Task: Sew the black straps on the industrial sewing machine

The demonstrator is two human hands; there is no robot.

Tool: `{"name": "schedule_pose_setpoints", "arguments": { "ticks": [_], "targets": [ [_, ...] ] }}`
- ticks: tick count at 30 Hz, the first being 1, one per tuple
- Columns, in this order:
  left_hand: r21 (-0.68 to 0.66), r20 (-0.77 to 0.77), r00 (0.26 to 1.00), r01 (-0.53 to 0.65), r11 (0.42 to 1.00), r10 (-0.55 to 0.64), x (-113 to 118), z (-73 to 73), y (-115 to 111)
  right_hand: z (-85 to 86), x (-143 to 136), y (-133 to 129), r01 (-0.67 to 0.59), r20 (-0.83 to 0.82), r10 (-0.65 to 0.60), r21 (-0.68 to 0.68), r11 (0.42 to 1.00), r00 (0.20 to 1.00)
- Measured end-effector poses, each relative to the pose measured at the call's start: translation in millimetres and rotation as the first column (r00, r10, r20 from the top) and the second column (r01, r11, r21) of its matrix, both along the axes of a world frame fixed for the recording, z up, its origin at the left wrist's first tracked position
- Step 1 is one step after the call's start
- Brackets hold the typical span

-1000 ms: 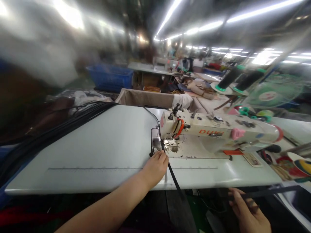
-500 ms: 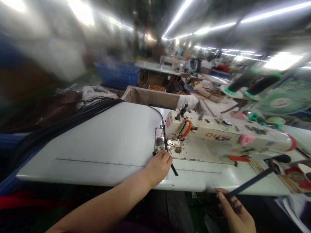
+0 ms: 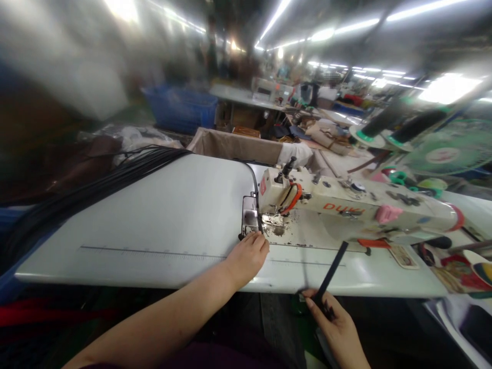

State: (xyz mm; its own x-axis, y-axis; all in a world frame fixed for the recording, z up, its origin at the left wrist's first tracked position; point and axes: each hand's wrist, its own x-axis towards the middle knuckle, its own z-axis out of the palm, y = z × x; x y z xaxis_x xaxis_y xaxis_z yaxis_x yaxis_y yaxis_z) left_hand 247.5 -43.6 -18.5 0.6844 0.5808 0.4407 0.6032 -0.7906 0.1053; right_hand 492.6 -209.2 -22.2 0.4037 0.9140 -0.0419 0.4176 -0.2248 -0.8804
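— Grip by grip, what do you count?

— Two hands. Left hand lies knuckles up on the worktop, fingers curled down at the near corner of the steel needle plate; whether they pinch anything I cannot tell. One black strap curves in from behind the sewing machine and runs down past the plate to those fingers.

— And further left?

— One bundle of black cords draped over the worktop's far-left edge, too many strands to count. One ruled line is printed along the worktop's front.

— To the right?

— One machine, cream, with orange lettering. Right hand sits below the worktop's front edge, thumb and fingers closed on one short black strip, which slants up over the edge toward the machine's base.

— Beyond that?

— Two black thread cones leaning on green bases, and one green fan at far right.
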Motion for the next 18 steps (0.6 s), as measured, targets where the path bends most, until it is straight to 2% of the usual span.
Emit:
{"name": "schedule_pose_setpoints", "arguments": {
  "ticks": [3, 7, 11, 18],
  "targets": [
    [-0.033, -0.03, 1.0, 0.001, 0.999, -0.002, -1, 2.3, 0, 2.8, -8, 2, -0.082, 0.004, 0.082, -0.018, 0.997, 0.997],
    [-0.094, -0.046, 0.999, -0.013, 0.996, 0.008, -3, 5.0, 2, 18.3, -20, 7, -0.204, 0.027, 0.206, -0.045, 0.978, 0.978],
    [-0.188, 0.061, 0.996, -0.052, 0.981, 0.065, -5, 3.2, 9, 23.4, -28, 10, -0.305, 0.06, 0.308, -0.059, 0.951, 0.949],
    [-0.426, 0.265, 0.943, -0.07, 0.902, 0.199, -10, 7.6, 30, 16.6, -36, 8, -0.363, 0.096, 0.365, -0.039, 0.931, 0.926]
  ]
}}
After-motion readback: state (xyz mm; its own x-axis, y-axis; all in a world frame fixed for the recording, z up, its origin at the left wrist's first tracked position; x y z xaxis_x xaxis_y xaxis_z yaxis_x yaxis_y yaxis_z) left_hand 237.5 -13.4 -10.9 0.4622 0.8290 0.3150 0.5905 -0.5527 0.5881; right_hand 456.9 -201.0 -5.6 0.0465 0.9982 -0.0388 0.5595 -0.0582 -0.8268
